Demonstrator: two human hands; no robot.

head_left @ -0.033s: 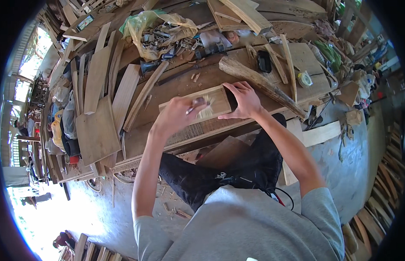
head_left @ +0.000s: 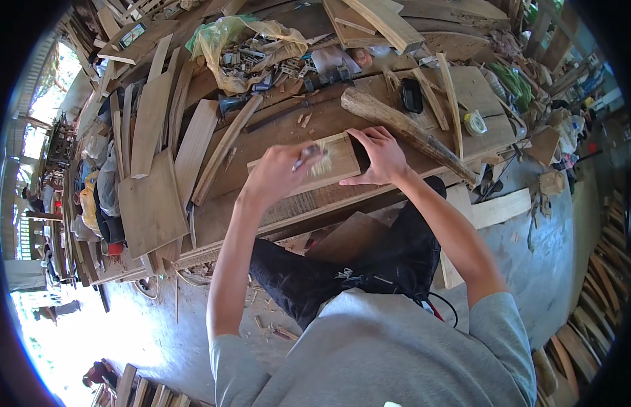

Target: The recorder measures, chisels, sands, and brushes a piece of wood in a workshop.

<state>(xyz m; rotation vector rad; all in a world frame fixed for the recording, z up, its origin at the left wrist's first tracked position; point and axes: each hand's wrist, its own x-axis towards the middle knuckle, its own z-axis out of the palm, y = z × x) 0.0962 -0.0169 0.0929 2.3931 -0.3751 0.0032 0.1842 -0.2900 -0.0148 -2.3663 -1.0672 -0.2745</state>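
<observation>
A box-shaped wooden piece (head_left: 337, 157) lies lengthwise across the workbench in front of me, its right end dark. My right hand (head_left: 380, 159) grips that end, thumb on the near edge and fingers on the far edge. In my left hand (head_left: 274, 173) is a small brush (head_left: 308, 156), closed in the fingers above the left part of the wood. Its pale bristles are smeared by motion, and I cannot tell whether they touch the surface. The left hand hides part of the wooden piece.
A rough wooden stick (head_left: 403, 129) lies just beyond my right hand, near a black tray-like case (head_left: 411, 96) and a tape roll (head_left: 475, 123). Planks (head_left: 196, 142) lean at left. A plastic bag (head_left: 220, 41) with metal hardware sits at the back.
My left hand has shifted slightly away from me with the brush. The right hand and the wooden piece stay in place.
</observation>
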